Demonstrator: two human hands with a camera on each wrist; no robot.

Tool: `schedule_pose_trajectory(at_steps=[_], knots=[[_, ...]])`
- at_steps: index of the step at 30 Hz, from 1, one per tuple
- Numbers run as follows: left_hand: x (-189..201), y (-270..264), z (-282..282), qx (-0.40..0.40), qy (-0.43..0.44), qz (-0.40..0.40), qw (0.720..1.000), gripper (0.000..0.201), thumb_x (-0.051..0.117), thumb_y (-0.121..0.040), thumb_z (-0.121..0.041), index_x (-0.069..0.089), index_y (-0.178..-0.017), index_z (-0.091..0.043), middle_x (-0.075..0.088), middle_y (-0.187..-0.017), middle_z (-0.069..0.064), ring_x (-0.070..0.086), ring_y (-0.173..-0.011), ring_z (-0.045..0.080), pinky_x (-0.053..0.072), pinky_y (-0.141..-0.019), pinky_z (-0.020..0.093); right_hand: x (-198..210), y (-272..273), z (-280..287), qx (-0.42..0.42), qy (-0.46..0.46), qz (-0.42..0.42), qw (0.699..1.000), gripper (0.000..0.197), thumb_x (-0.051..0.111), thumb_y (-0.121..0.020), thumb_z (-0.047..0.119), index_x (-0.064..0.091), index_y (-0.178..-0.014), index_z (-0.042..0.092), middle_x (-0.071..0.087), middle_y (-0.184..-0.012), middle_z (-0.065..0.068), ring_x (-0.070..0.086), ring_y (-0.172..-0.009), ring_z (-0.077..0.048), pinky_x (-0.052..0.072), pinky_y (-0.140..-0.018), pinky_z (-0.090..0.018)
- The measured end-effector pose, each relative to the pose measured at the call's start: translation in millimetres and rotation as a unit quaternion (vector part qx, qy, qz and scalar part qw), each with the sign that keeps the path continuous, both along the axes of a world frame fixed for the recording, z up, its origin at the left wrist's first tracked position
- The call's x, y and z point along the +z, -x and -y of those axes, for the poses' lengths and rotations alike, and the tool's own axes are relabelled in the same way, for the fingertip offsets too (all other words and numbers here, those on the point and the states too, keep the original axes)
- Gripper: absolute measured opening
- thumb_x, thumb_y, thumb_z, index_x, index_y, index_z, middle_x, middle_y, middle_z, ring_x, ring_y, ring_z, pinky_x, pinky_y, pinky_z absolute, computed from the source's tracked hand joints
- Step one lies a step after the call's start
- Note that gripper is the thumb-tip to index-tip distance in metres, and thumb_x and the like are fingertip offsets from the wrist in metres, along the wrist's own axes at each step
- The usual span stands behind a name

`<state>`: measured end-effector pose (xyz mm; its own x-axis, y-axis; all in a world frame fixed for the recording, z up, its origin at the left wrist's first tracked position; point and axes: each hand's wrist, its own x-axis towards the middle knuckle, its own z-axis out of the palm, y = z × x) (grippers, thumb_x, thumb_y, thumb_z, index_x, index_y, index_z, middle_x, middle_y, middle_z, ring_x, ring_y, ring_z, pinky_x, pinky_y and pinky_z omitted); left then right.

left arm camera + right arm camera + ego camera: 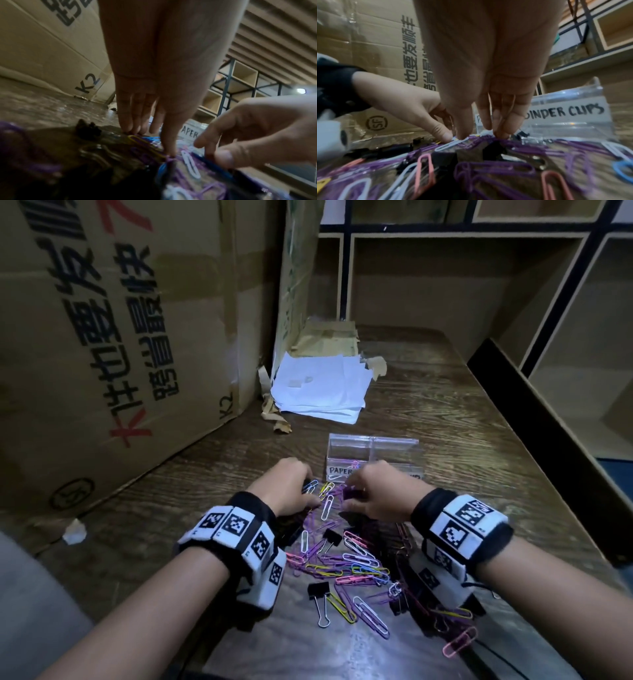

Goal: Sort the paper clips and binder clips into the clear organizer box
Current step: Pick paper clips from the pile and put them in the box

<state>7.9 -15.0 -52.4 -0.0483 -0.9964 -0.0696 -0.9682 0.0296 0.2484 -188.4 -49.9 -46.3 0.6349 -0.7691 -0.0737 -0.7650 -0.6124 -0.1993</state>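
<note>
A heap of coloured paper clips (346, 563) mixed with black binder clips (318, 590) lies on the wooden table (452, 419). Behind it stands the clear organizer box (394, 451), its two compartments labelled for paper clips (190, 133) and binder clips (565, 112). Both hands reach into the heap's far end, just in front of the box. My left hand (291, 489) points its straight fingers down, tips touching clips (150, 132). My right hand (373, 491) also has its fingertips down on the heap (481, 132). Both thumbs touch one white paper clip (452, 144). A black binder clip (493, 147) lies under the right palm.
A big printed cardboard box (102, 354) walls off the left. A stack of white paper (318, 392) and torn tape scraps lie behind the organizer. Wooden shelving (565, 337) runs along the back and right. A crumpled scrap (73, 530) sits near the left edge.
</note>
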Motion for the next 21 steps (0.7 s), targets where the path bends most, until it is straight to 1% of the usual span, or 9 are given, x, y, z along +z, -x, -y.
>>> schedule_pose_trajectory(at_steps=[3, 6, 10, 11, 13, 16, 18, 20, 21], knots=[[-2.5, 1.9, -0.9, 0.013, -0.003, -0.039, 0.999, 0.032, 0.078, -0.082, -0.028, 0.070, -0.108, -0.011, 0.068, -0.108, 0.009, 0.065, -0.100, 0.024, 0.052, -0.087, 0.031, -0.2, -5.2, 1.2, -0.006, -0.024, -0.005, 1.000, 0.022, 0.072, -0.081, 0.036, 0.073, -0.088, 0.016, 0.069, -0.083, -0.006, 0.067, -0.080, -0.026, 0.057, -0.071, -0.036], [-1.1, 3.7, -1.1, 0.004, -0.019, -0.062, 0.998, 0.013, 0.074, -0.086, -0.019, 0.072, -0.094, -0.009, 0.068, -0.091, 0.003, 0.066, -0.090, 0.021, 0.049, -0.079, 0.026, 1.7, -3.7, -1.9, 0.020, -0.031, -0.010, 0.999, 0.012, 0.069, -0.082, 0.022, 0.076, -0.084, 0.012, 0.072, -0.081, -0.009, 0.067, -0.079, -0.026, 0.056, -0.071, -0.035], [3.4, 2.9, -1.4, -0.027, -0.047, -0.044, 0.998, 0.014, 0.066, -0.092, -0.021, 0.070, -0.094, -0.007, 0.065, -0.088, 0.001, 0.058, -0.083, 0.015, 0.045, -0.076, 0.026, 5.8, 0.8, 1.0, 0.012, -0.047, -0.015, 0.999, 0.013, 0.062, -0.078, 0.007, 0.075, -0.080, 0.008, 0.073, -0.082, -0.012, 0.068, -0.082, -0.029, 0.057, -0.070, -0.038], [5.2, 1.7, -1.6, -0.037, -0.048, -0.039, 0.997, 0.014, 0.065, -0.092, -0.021, 0.068, -0.094, -0.008, 0.064, -0.088, 0.001, 0.057, -0.082, 0.015, 0.043, -0.074, 0.026, 6.7, 1.7, 1.1, 0.007, -0.055, -0.012, 0.998, 0.013, 0.062, -0.079, 0.007, 0.075, -0.081, 0.009, 0.074, -0.084, -0.011, 0.069, -0.084, -0.028, 0.058, -0.072, -0.039], [8.4, -1.9, -2.3, -0.049, -0.046, -0.044, 0.997, 0.009, 0.064, -0.092, -0.021, 0.065, -0.090, -0.012, 0.063, -0.085, -0.002, 0.056, -0.081, 0.015, 0.040, -0.071, 0.025, 8.0, 3.4, -0.6, 0.006, -0.064, -0.009, 0.998, 0.010, 0.068, -0.081, 0.015, 0.074, -0.087, 0.010, 0.074, -0.091, -0.010, 0.068, -0.088, -0.027, 0.057, -0.078, -0.039], [12.4, -7.0, -4.1, -0.044, -0.035, -0.091, 0.994, 0.007, 0.065, -0.091, -0.017, 0.059, -0.090, -0.019, 0.062, -0.081, -0.007, 0.059, -0.080, 0.014, 0.041, -0.070, 0.025, 10.2, 4.9, -3.9, 0.020, -0.082, -0.016, 0.996, 0.025, 0.071, -0.084, 0.035, 0.069, -0.101, 0.018, 0.069, -0.099, -0.004, 0.064, -0.090, -0.022, 0.053, -0.078, -0.031], [15.0, -8.5, -5.0, -0.034, -0.027, -0.128, 0.991, 0.013, 0.063, -0.091, -0.013, 0.059, -0.100, -0.020, 0.066, -0.085, -0.005, 0.062, -0.078, 0.013, 0.046, -0.074, 0.026, 10.0, 4.3, -3.8, 0.042, -0.082, -0.026, 0.995, 0.023, 0.073, -0.082, 0.036, 0.067, -0.095, 0.018, 0.068, -0.093, -0.003, 0.062, -0.085, -0.022, 0.050, -0.072, -0.030], [18.8, -8.1, -5.8, -0.031, -0.030, -0.124, 0.991, 0.022, 0.056, -0.094, -0.010, 0.062, -0.112, -0.020, 0.068, -0.092, -0.001, 0.063, -0.080, 0.014, 0.050, -0.080, 0.028, 8.9, 2.4, -3.7, 0.053, -0.079, -0.045, 0.994, 0.012, 0.074, -0.082, 0.032, 0.067, -0.084, 0.021, 0.065, -0.084, 0.000, 0.060, -0.079, -0.020, 0.044, -0.065, -0.025], [20.4, -7.3, -6.5, -0.027, -0.037, -0.120, 0.992, 0.023, 0.052, -0.094, -0.009, 0.063, -0.112, -0.019, 0.068, -0.096, 0.001, 0.064, -0.083, 0.017, 0.051, -0.082, 0.029, 8.8, 1.5, -4.3, 0.055, -0.083, -0.051, 0.994, 0.008, 0.073, -0.083, 0.030, 0.069, -0.083, 0.023, 0.063, -0.081, 0.003, 0.058, -0.077, -0.018, 0.040, -0.063, -0.022]])
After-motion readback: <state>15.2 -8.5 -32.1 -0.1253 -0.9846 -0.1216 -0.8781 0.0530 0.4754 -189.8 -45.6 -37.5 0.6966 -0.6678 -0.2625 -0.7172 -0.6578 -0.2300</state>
